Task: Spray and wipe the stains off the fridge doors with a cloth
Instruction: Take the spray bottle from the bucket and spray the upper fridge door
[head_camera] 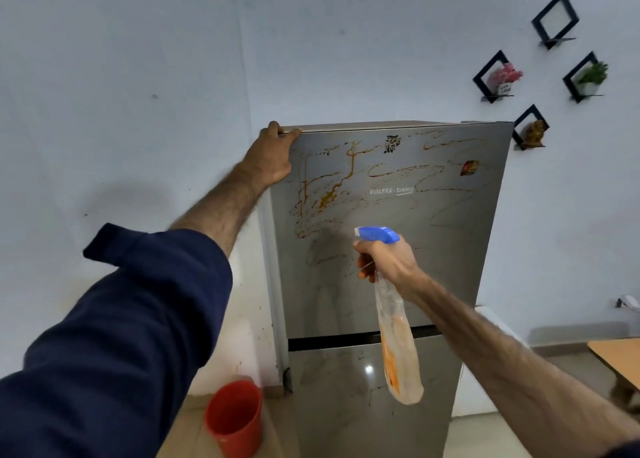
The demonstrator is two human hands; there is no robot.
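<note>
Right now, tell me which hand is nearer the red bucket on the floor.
Right. The right hand holds the spray bottle in front of the upper fridge door, above and right of the red bucket. The left hand grips the door's top left corner, higher and farther away.

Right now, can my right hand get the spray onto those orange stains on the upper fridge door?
Probably yes: the right hand aims the spray bottle at the orange stains, nothing between.

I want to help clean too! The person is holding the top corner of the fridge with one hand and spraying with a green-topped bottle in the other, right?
Almost. In the head view the spray bottle in the right hand has a blue top, not green. The left hand does grip the fridge's top corner.
</note>
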